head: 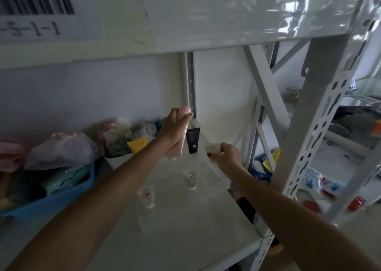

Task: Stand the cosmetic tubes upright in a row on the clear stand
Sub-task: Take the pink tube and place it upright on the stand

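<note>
Cosmetic tubes were spread between both hands and a clear stand [208, 167] on the white shelf [185, 239]. The left hand [175, 130] was closed around a pink tube [184, 130], holding it above the back of the stand with its rounded end uppermost and its body slanting down past the wrist. Just beside it, a black tube [193, 140] stood on the upper step of the stand, cap down, its flat crimped end up. The right hand [225, 156] reached to the right of the black tube and pinched something small and pale [213, 148] between thumb and fingers; blur made it impossible to tell what that was, or whether it was part of the stand. Lower on the stand, a small white tube with green print [190, 179] stood cap down. Nearer the camera and to the left, another small white tube with reddish print [147, 195] also stood cap down, well apart from the first. Left of the stand, a white tub [119, 160] held a yellow tube [138, 145] among crumpled bags. A blue basket [61, 196] further left was filled with soft packets. Both forearms stretched in from the bottom edge under the upper shelf.
</note>
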